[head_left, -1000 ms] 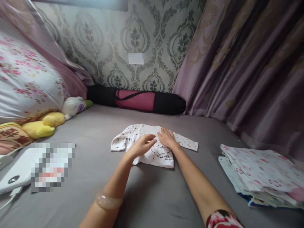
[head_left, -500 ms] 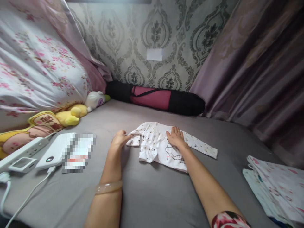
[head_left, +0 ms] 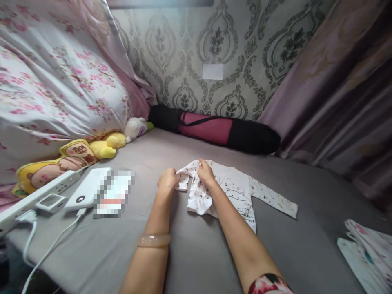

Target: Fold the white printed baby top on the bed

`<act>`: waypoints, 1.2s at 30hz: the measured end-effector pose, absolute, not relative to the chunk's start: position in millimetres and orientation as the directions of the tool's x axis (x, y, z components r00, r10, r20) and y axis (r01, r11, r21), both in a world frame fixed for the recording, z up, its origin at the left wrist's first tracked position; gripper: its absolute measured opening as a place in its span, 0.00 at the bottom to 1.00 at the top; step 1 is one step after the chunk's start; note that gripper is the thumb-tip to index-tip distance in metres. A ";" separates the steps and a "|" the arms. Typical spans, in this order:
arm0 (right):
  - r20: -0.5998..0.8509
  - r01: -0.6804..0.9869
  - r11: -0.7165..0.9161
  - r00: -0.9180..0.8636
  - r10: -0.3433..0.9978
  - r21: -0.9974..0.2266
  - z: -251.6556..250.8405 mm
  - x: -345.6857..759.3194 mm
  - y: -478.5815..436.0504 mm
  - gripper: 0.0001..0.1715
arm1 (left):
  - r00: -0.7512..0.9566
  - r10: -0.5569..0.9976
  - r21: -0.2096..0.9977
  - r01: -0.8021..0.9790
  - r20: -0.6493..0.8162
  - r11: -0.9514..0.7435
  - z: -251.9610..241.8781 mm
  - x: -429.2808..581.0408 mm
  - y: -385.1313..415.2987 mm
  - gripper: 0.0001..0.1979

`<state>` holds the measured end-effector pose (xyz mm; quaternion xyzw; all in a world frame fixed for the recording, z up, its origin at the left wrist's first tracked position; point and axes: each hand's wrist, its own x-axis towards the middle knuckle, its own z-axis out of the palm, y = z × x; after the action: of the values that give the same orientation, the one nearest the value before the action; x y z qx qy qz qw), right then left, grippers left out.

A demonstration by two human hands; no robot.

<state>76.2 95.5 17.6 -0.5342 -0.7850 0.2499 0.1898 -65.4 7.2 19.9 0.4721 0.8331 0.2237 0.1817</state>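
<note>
A small white baby shirt point(head_left: 226, 179) lies on the grey bed sheet point(head_left: 190, 253), with a line-drawn animal on its front and specks on its sleeves. Its right-hand sleeve stretches out flat, while the left side is bunched and partly folded over the front. My left hand point(head_left: 168, 179) is closed on the left sleeve near its bend. At the left shoulder, my right hand point(head_left: 205, 171) pinches the speckled cloth, and my forearm crosses over part of the shirt's front.
A white power bank point(head_left: 88, 190) with a cable, a charger point(head_left: 50, 203) and a power strip point(head_left: 39, 196) lie at left. Plush toys point(head_left: 107, 147) line the floral curtain. A black and red long bag point(head_left: 205, 128) rests against the wall. Folded clothes point(head_left: 367, 253) sit at right.
My right hand has moved left from the shirt's front to its left shoulder and closed on the cloth there. My left hand stays at the left sleeve. The view has shifted left.
</note>
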 end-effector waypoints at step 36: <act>0.072 0.829 0.437 -0.441 0.894 -0.350 -7.0 68.0 75.5 0.36 | -0.696 0.717 0.306 0.692 0.044 0.653 17.6 -118.2 44.1 0.20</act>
<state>68.0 75.5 -7.0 -0.5137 -0.8385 0.1327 0.1241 -118.2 44.1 17.6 0.3878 0.9083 0.1515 0.0403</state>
